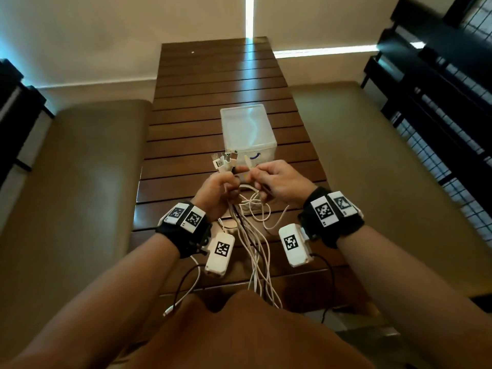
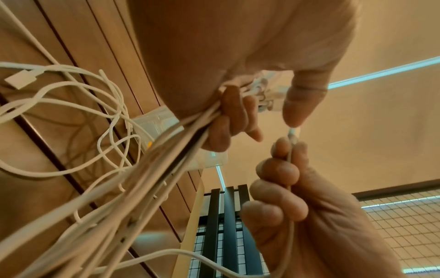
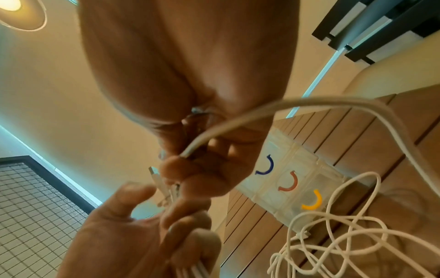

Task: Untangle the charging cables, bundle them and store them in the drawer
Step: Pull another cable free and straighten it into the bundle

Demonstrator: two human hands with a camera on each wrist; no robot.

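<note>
Above the table (image 1: 186, 145): no readable writing.
Left hand (image 1: 217, 191): fingers curled, gripping gathered cables (image 1: 250, 235).
Right hand (image 1: 282, 182): fingers pinching one cable end (image 2: 293, 134).

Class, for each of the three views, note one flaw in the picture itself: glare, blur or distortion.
Head view: window glare streaks the slatted table, and wide-angle stretch splays its edges. Left wrist view: the bundled cables nearest the lens smear out of focus. Right wrist view: the right hand looms soft and oversized; a ceiling lamp flares.

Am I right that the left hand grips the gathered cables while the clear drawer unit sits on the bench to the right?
Not quite: the clear drawer unit sits on the slatted wooden table, as the head view shows. The left hand does grip the gathered cables.
</note>
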